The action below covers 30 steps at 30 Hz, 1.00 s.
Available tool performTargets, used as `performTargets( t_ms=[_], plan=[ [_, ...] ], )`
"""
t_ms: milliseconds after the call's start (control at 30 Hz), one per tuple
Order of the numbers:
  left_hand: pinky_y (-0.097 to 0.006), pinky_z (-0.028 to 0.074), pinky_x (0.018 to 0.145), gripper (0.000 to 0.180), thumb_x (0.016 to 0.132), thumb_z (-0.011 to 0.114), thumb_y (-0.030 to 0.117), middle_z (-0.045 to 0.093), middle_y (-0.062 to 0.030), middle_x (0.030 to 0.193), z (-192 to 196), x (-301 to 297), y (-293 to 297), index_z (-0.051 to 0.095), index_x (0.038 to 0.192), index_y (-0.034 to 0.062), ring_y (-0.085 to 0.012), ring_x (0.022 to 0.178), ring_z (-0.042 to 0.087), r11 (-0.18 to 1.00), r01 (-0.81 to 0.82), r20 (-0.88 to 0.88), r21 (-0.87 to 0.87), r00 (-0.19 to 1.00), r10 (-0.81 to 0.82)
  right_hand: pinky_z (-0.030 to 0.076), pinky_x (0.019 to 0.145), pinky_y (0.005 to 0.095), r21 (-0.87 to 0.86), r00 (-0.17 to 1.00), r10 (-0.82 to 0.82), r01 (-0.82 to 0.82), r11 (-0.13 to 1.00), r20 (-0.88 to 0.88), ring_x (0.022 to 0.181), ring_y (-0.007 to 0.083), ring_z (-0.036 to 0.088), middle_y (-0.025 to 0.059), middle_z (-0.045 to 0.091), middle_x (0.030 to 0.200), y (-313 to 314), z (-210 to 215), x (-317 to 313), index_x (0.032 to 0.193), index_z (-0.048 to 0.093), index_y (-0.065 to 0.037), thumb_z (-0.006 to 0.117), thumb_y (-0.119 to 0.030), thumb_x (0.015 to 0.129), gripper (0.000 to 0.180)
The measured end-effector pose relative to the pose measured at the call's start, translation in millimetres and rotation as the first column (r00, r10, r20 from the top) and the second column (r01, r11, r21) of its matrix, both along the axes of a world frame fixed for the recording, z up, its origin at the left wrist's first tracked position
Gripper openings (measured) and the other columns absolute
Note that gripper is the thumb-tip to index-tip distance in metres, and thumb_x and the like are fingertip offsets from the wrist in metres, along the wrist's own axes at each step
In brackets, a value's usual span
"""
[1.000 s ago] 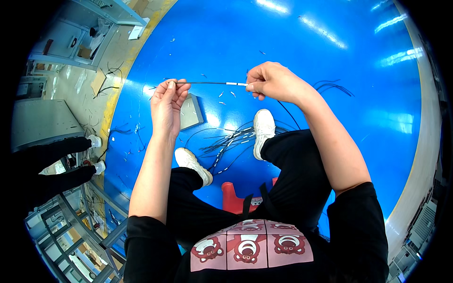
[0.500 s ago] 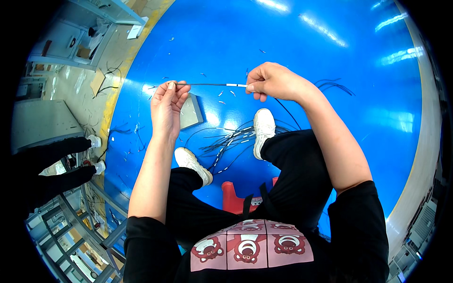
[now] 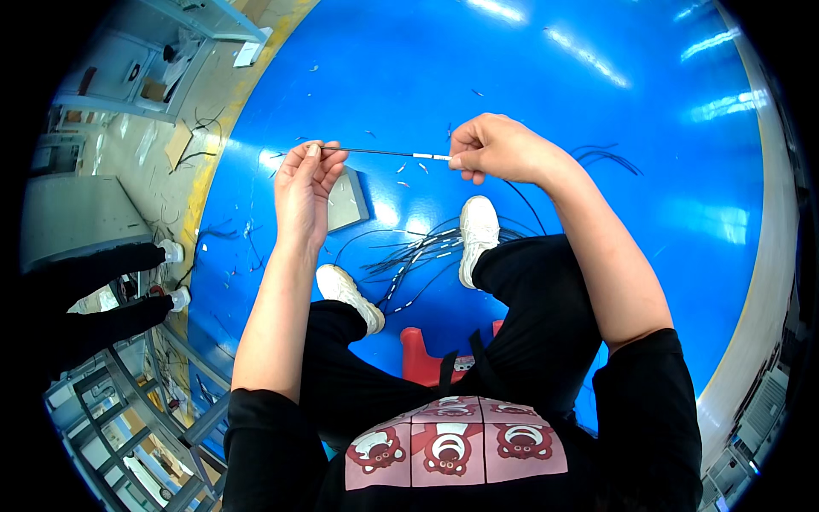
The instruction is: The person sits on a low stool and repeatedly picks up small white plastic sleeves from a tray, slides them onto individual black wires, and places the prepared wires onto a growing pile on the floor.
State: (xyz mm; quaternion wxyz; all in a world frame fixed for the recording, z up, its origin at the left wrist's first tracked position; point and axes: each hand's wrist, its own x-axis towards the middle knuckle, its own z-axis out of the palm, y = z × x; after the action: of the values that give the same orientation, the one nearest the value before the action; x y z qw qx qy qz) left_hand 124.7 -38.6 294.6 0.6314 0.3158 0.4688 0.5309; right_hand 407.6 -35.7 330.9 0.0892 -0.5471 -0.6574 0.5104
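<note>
A thin black wire (image 3: pixel 371 152) is stretched nearly level between my two hands, above the blue floor. My left hand (image 3: pixel 309 175) pinches its left end between thumb and fingertips. White marker sleeves (image 3: pixel 431 157) sit on the wire just left of my right hand (image 3: pixel 490 149), whose thumb and forefinger are closed on it. Past the right hand the wire trails down toward my knee. Below, a bundle of black wires (image 3: pixel 409 260) with white sleeves lies on the floor between my white shoes.
A grey box (image 3: pixel 347 203) stands beyond my left shoe (image 3: pixel 350 299). More black wires (image 3: pixel 610 156) lie at the right, with small scraps scattered about. A red stool (image 3: pixel 418 358) is beneath me. At the left are another person's legs (image 3: pixel 128 277), a metal frame (image 3: pixel 145 410) and an open cabinet (image 3: pixel 128 72).
Both hands keep their grip on the wire. They have shifted very slightly to the right; little else differs.
</note>
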Motion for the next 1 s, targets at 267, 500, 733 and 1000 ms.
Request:
performTargets(
  t_ms=[267,500,733,1000],
  plan=[
    [-0.027,0.056,0.081,0.012,0.097,0.053,0.01,0.066,-0.0161,0.104,3,-2,0,0.056,0.103,0.0007,-0.0197,0.092,0.067,1.0,0.006,-0.006,0.0,1.0,-0.006,0.049,0.061,0.029,0.01,0.999,0.024,-0.024,1.0,0.027,0.067,0.0109,0.066,0.0036,0.068,0.073,1,0,-2,0.079,0.066,-0.006,0.065,-0.019,0.086,0.015],
    [-0.026,0.055,0.083,0.014,0.097,0.054,0.015,0.065,-0.0131,0.105,2,-3,-1,0.058,0.105,0.0034,-0.018,0.096,0.066,1.0,0.011,0.014,0.007,1.0,-0.011,0.05,0.062,0.0299,0.042,0.999,0.021,-0.022,0.999,0.041,0.067,0.0123,0.067,0.0048,0.067,0.071,0,3,-5,0.077,0.065,-0.005,0.066,-0.017,0.083,0.014],
    [-0.028,0.053,0.082,0.022,0.097,0.057,0.024,0.065,-0.01,0.104,2,30,-22,0.058,0.109,0.0051,-0.0172,0.097,0.065,0.982,0.142,0.015,-0.122,0.99,-0.141,0.046,0.056,0.0286,0.071,1.0,0.007,-0.009,0.997,0.025,0.062,0.0118,0.063,0.0041,0.063,0.065,-3,5,-13,0.075,0.062,-0.002,0.068,-0.015,0.082,0.016],
    [-0.027,0.053,0.082,0.023,0.095,0.06,0.021,0.065,-0.0081,0.1,-4,50,-32,0.059,0.11,0.0028,-0.0148,0.092,0.065,0.939,0.308,-0.052,-0.153,0.946,-0.319,0.047,0.056,0.0282,0.039,0.999,0.021,-0.022,0.999,0.035,0.063,0.0125,0.064,0.0048,0.064,0.065,-6,7,-21,0.075,0.063,-0.002,0.069,-0.015,0.082,0.016]
  ],
)
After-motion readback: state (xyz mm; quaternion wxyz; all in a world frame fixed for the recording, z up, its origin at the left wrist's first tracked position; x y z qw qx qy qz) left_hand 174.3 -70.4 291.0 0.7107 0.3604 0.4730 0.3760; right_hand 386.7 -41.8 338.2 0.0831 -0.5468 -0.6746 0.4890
